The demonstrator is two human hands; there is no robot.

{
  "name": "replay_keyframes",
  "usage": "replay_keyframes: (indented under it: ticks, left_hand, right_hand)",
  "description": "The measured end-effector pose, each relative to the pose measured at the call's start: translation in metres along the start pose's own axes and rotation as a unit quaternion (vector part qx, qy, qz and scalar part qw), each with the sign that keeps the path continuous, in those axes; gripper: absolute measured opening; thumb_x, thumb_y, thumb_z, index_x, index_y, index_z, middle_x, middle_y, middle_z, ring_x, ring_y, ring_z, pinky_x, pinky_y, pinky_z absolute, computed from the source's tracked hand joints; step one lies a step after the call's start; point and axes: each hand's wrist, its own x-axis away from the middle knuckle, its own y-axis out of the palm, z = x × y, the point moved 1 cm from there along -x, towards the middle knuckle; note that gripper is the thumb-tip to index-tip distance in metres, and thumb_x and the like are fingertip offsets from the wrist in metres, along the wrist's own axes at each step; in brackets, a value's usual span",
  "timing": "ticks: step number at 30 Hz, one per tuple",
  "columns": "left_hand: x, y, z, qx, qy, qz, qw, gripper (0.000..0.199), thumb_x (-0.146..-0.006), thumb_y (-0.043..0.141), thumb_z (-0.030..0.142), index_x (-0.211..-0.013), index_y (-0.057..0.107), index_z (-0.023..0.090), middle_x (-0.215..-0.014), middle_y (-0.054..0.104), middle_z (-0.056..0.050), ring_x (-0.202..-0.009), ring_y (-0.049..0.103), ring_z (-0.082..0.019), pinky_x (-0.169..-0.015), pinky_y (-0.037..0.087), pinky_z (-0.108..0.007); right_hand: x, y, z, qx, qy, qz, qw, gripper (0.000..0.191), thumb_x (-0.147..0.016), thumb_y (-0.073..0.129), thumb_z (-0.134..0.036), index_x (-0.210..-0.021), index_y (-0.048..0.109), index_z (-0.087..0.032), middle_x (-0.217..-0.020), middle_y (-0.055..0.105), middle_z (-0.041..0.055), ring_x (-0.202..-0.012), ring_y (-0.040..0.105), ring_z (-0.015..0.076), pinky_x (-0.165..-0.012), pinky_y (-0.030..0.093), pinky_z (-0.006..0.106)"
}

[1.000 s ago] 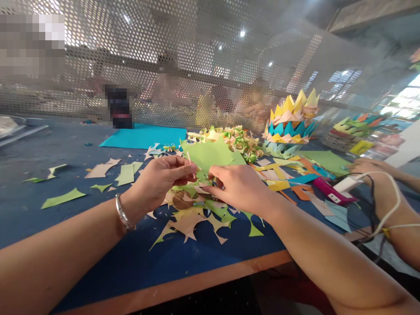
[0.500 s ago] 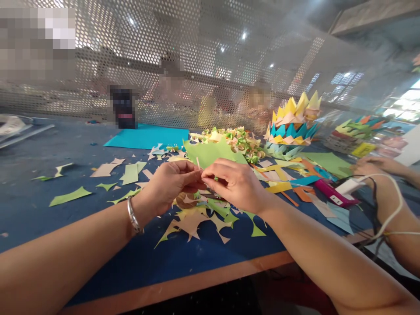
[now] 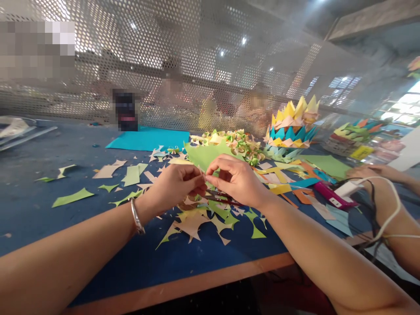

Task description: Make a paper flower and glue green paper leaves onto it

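Okay, left hand [image 3: 183, 181], silver bracelet [image 3: 135, 216] on wrist, has its grip closed on a thin pale piece [image 3: 201, 169], probably paper, hard to tell at this blur. Right hand [image 3: 238, 179]: grip closed, thumb and fingertip together beside the left's; whatever it pinches is too small to tell. Both above scissors [image 3: 218, 197] and paper scraps [image 3: 193, 224] on the blue worktop [image 3: 124, 271]. Green sheet [image 3: 210, 153] just beyond, then folded paper pieces [image 3: 243, 142]; tiered paper stack [image 3: 290, 131] right of those. Magenta device [image 3: 333, 195] farther right, near another person's hand [image 3: 367, 173]. Yellow label [image 3: 362, 152] behind: writing unreadable.
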Motion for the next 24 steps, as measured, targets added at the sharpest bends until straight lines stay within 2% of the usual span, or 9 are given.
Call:
replay_keyframes:
  ticks: [4, 6, 9, 11, 16, 21, 24]
  left_hand:
    - [0.002, 0.003, 0.002, -0.038, -0.029, -0.051, 0.998, 0.024, -0.085, 0.066, 0.038, -0.072, 0.067, 0.018, -0.076, 0.078, -0.005, -0.069, 0.073, -0.016, -0.058, 0.053, -0.023]
    - [0.003, 0.004, 0.004, -0.012, -0.042, -0.067, 0.997, 0.025, -0.086, 0.065, 0.036, -0.071, 0.068, 0.017, -0.075, 0.078, -0.005, -0.071, 0.074, -0.016, -0.059, 0.053, -0.022]
    - [0.002, 0.004, 0.005, 0.061, -0.053, -0.051, 0.995, 0.021, -0.087, 0.066, 0.029, -0.07, 0.068, 0.017, -0.071, 0.076, -0.003, -0.066, 0.073, -0.013, -0.065, 0.055, -0.022]
    - [0.002, 0.003, 0.006, 0.108, -0.063, -0.032, 0.992, 0.02, -0.087, 0.067, 0.027, -0.07, 0.069, 0.016, -0.068, 0.076, -0.002, -0.063, 0.072, -0.012, -0.065, 0.055, -0.021]
    - [0.001, 0.001, 0.009, 0.172, -0.111, -0.004, 0.979, 0.022, -0.091, 0.066, 0.022, -0.07, 0.07, 0.015, -0.066, 0.076, -0.003, -0.063, 0.072, -0.011, -0.063, 0.053, -0.019]
    - [-0.001, 0.0, 0.009, 0.198, -0.115, 0.007, 0.973, 0.025, -0.094, 0.063, 0.017, -0.071, 0.072, 0.013, -0.067, 0.076, -0.003, -0.064, 0.072, -0.009, -0.064, 0.053, -0.018]
    - [-0.003, 0.0, 0.007, 0.205, -0.115, 0.009, 0.972, 0.024, -0.094, 0.063, 0.017, -0.072, 0.073, 0.013, -0.069, 0.076, -0.003, -0.064, 0.072, -0.009, -0.064, 0.053, -0.018]
  right_hand:
    - [0.0, 0.002, 0.009, -0.045, 0.033, -0.004, 0.998, 0.01, -0.088, 0.068, -0.024, -0.082, 0.063, -0.018, -0.085, 0.06, 0.0001, -0.056, 0.051, 0.0069, -0.052, 0.041, 0.023]
    - [0.0, 0.003, 0.012, -0.067, 0.06, -0.015, 0.996, 0.012, -0.088, 0.069, -0.028, -0.083, 0.063, -0.019, -0.076, 0.06, -0.0011, -0.053, 0.051, 0.0077, -0.049, 0.04, 0.023]
    - [0.001, 0.003, 0.013, -0.079, 0.091, -0.028, 0.992, 0.014, -0.09, 0.067, -0.031, -0.086, 0.062, -0.019, -0.061, 0.054, -0.0048, -0.047, 0.05, 0.0089, -0.046, 0.038, 0.023]
    - [0.001, 0.002, 0.012, -0.072, 0.073, -0.018, 0.995, 0.011, -0.09, 0.067, -0.028, -0.087, 0.062, -0.019, -0.066, 0.055, -0.0041, -0.048, 0.051, 0.0081, -0.046, 0.038, 0.023]
    - [0.001, 0.0, 0.007, -0.008, -0.033, -0.018, 0.999, 0.002, -0.089, 0.065, -0.017, -0.09, 0.064, -0.019, -0.092, 0.061, 0.0019, -0.057, 0.053, 0.0063, -0.054, 0.043, 0.023]
    - [0.003, 0.001, 0.007, 0.005, -0.083, -0.03, 0.996, 0.012, -0.088, 0.064, -0.01, -0.096, 0.064, -0.019, -0.102, 0.063, 0.0045, -0.06, 0.054, 0.0065, -0.057, 0.046, 0.024]
    - [0.003, 0.003, 0.008, 0.01, -0.101, -0.025, 0.995, 0.008, -0.09, 0.064, -0.012, -0.094, 0.065, -0.019, -0.101, 0.064, 0.0049, -0.064, 0.055, 0.0075, -0.059, 0.048, 0.024]
